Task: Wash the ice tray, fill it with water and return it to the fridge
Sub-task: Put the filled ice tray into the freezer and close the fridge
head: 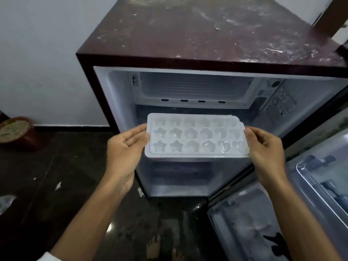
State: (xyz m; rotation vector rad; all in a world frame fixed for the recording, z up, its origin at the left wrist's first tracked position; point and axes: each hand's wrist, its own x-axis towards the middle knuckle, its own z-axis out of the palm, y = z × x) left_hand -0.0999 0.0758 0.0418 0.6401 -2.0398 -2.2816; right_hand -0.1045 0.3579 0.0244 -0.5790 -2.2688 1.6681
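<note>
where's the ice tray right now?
Head view, centre: the ice tray is held between the left hand and right hand, in front of the open fridge, just below its freezer compartment.

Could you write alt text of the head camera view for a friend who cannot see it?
A person's left hand and right hand hold a white ice tray with star-shaped and other cells by its short ends, level, before an open dark red fridge. The freezer compartment shows above the tray; the fridge door stands open at right.
</note>
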